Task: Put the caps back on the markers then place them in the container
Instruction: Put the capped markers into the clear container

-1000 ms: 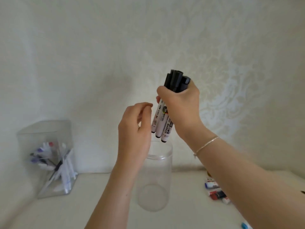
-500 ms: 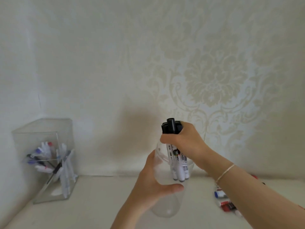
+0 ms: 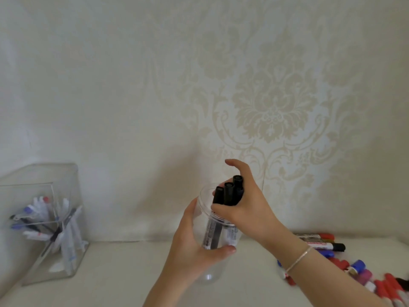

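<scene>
Black-capped markers (image 3: 229, 193) standing in the round clear container (image 3: 204, 196): three. Clear containers: two, counting the square box (image 3: 66, 196) at 9 o'clock. Hands: two. Loose markers (image 3: 327, 245) at 4 o'clock: uncountable.

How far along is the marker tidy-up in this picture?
Done: three black-capped white markers stand inside the clear round plastic jar. In hand: the left hand grips the jar; the right hand is around the caps. Left: the red, blue and black markers lying on the table.

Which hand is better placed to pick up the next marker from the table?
The right hand, probably. Once it lets go of the black markers, the loose markers lie on its side. The left hand grips the jar.
</scene>
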A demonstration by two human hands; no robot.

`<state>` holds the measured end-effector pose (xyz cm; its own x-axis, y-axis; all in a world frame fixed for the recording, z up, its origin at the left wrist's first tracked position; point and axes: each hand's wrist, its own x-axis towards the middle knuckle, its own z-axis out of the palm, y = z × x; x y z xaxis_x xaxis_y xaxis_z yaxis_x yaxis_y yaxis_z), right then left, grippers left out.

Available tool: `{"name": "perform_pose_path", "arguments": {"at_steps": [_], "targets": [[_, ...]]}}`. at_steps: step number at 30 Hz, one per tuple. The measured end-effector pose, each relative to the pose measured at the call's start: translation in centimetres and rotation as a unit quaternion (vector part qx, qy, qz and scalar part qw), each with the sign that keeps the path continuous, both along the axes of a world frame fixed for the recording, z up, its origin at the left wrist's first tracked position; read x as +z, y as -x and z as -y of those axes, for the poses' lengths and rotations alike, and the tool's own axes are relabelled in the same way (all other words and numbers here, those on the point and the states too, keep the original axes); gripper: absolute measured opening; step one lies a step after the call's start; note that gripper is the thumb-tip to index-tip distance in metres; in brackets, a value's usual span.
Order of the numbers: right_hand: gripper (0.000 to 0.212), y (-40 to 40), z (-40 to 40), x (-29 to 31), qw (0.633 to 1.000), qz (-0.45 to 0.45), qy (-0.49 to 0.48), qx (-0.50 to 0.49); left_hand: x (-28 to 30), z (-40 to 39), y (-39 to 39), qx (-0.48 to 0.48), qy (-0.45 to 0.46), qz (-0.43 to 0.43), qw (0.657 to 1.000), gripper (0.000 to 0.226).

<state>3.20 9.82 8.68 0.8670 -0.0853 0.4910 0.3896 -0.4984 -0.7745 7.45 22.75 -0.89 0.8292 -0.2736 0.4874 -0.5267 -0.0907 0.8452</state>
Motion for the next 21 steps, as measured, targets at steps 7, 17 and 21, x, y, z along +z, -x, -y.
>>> {"name": "perform_pose_path", "arguments": {"at_steps": [7,17,21], "targets": [[0.048,-0.4,-0.1,-1.2,0.999,0.038,-0.036,-0.013,0.0,0.3,-0.1,0.009,0.018,0.007,1.000,0.102],[0.027,-0.6,1.3,-1.2,1.000,-0.003,0.004,0.002,-0.2,1.2,-0.3,0.003,0.021,0.007,1.000,0.098],[0.027,-0.6,1.3,-1.3,0.999,0.007,0.038,-0.025,-0.4,1.3,-0.4,-0.002,0.024,0.006,1.000,0.101]]}}
